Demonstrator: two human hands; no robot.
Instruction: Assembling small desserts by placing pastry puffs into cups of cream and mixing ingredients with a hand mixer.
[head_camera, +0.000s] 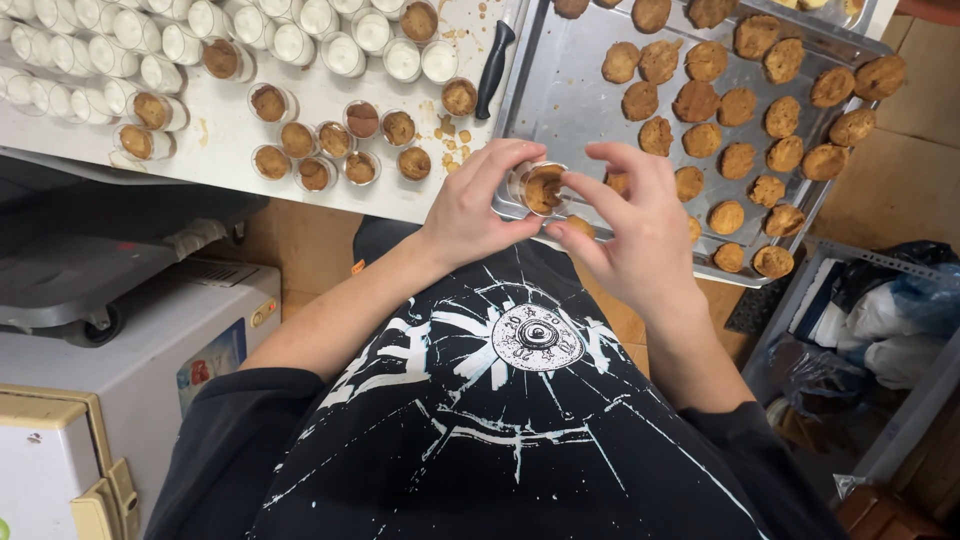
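Over the tray (570, 95) edge, left hand (470, 205) gripping cup (540, 187), right hand (630, 215) fingertips pressing cookie inside

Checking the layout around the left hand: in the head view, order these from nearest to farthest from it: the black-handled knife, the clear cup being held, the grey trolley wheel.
1. Clear cup: held in the left hand fingers, over the tray's near-left corner.
2. Black-handled knife: above the hand, beside the tray's left rim.
3. Grey trolley wheel: far left, below the table.
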